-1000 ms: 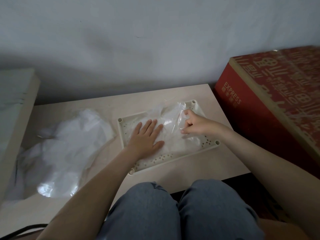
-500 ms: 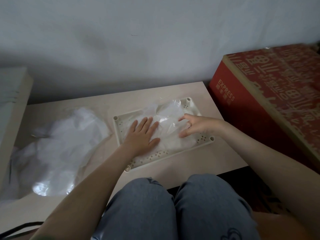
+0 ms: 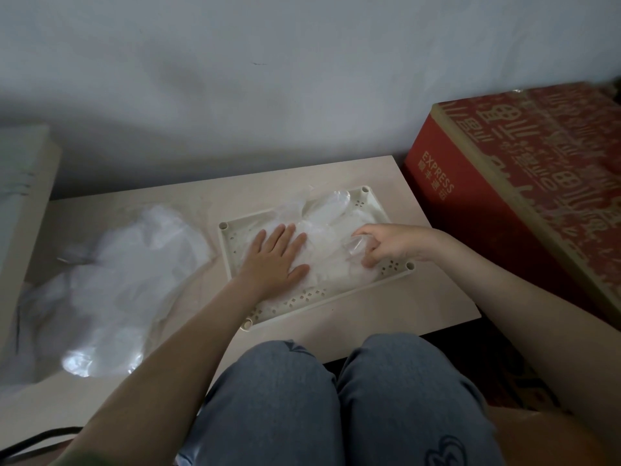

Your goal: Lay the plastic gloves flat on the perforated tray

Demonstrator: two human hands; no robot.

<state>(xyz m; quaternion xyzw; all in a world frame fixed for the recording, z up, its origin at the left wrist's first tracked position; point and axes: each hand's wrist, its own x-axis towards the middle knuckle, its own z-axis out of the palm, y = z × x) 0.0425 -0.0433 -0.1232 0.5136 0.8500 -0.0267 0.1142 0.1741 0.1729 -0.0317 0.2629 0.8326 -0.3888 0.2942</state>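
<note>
Describer: Since half a second ago the right hand [image 3: 389,243] has drawn back toward the near right corner of the tray [image 3: 302,299] and curled up; the left hand [image 3: 275,253] has stayed flat where it was.

Listener: What is each hand doing?

Describer: At centre frame the left hand lies open, palm down, fingers straight, pressing the gloves [image 3: 331,230] onto the left half of the tray; just right of centre, the right hand pinches a clear fold of the same plastic between thumb and bent fingers.

Listener: And where are the gloves?

Describer: They form a thin, crumpled, see-through layer over the middle of the tray; their finger shapes reach toward its far right corner. The tray sits on a pale table [image 3: 386,314], with holes showing along its near edge; a loose heap of more plastic [image 3: 114,280] lies on the table at the left of the frame, apart from the tray; a red box [image 3: 504,196] stands at the right; knees in blue jeans [image 3: 336,398] fill the bottom.

Listener: Which step is this?

Describer: Smoothing, I judge; the gloves are on the tray but still wrinkled. The next move likely calls for drawing the pinched fold gently outward while the left palm anchors the rest; too hard a tug could slide the light film out from under it.
</note>
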